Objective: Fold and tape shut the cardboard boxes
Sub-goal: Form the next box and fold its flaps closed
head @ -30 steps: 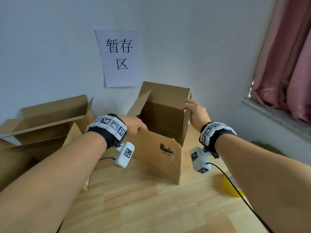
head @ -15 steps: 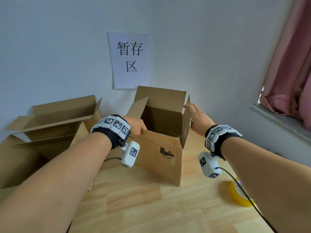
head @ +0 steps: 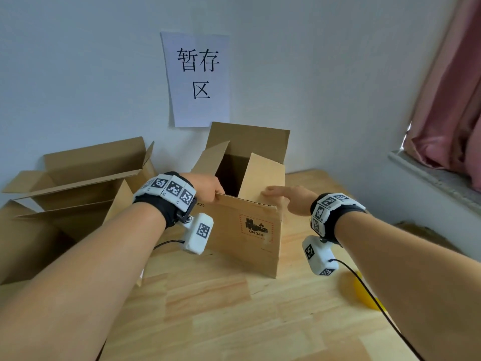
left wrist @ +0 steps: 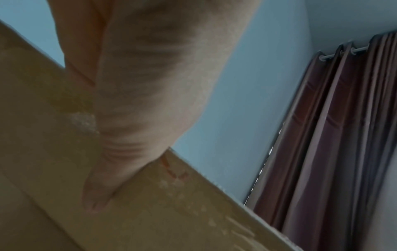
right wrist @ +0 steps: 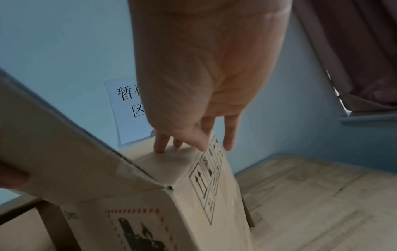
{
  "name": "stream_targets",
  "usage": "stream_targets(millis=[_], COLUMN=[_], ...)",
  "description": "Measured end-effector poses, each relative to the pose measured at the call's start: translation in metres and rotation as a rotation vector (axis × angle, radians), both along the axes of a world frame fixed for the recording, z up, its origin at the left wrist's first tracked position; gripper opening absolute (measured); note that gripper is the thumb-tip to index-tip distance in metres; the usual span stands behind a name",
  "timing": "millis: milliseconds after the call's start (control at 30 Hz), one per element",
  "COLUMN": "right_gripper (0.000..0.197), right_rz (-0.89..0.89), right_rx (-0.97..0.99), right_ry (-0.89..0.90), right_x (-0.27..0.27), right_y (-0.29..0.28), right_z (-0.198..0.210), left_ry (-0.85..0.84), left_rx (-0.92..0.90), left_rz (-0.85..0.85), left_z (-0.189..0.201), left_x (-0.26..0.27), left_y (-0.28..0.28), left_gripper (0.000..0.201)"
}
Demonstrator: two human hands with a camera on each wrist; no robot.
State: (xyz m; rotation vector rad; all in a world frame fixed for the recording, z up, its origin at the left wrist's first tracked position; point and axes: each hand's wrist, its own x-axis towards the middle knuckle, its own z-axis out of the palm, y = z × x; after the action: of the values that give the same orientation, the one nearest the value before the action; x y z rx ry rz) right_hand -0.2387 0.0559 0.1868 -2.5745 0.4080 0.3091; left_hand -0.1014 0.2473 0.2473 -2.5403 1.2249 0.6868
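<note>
An open cardboard box [head: 244,230] with a red-framed label stands on the wooden table [head: 221,308]. My left hand [head: 212,187] grips the top edge of its near flap [head: 234,204]; in the left wrist view the thumb [left wrist: 96,195] lies on the flap's outer face [left wrist: 161,212]. My right hand [head: 281,194] presses with straight fingers on the right side flap [head: 263,175], which leans inward over the opening. In the right wrist view the fingertips [right wrist: 160,149] touch that flap [right wrist: 171,161]. The far flap [head: 250,139] and left flap [head: 210,160] stand up.
More open cardboard boxes [head: 86,178] lie at the left against the wall. A yellow tape roll [head: 364,290] sits on the table at the right, under my right forearm. A paper sign [head: 197,79] hangs on the wall; a pink curtain [head: 447,100] and a sill [head: 437,181] are at the right.
The right side flap stood upright before; my right hand has pushed it inward over the opening. My left hand keeps its hold on the near flap.
</note>
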Motion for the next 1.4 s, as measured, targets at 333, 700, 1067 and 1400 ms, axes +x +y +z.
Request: stream_targets(millis=[333, 700, 1067, 1400], right_gripper=[0.082, 0.073, 0.085, 0.048], right_rz=[0.136, 0.019, -0.158, -0.366], right_rx=[-0.218, -0.221, -0.142, 0.025], right_ry=[0.095, -0.044, -0.209, -0.422], right_x=[0.002, 0.019, 0.008, -0.003], right_y=[0.015, 0.031, 0.027, 0.005], right_z=[-0.009, -0.045, -0.052, -0.071], left_ry=[0.051, 0.009, -0.028, 0.293], left_rx=[-0.023, -0.213, -0.394, -0.715], left_rz=[0.004, 0.084, 0.074, 0.339], left_z=[-0.007, -0.029, -0.051, -0.046], left_x=[0.002, -0.005, 0.015, 0.042], left_y=[0.014, 0.05, 0.083, 0.105], left_gripper=[0.047, 0.054, 0.063, 0.055])
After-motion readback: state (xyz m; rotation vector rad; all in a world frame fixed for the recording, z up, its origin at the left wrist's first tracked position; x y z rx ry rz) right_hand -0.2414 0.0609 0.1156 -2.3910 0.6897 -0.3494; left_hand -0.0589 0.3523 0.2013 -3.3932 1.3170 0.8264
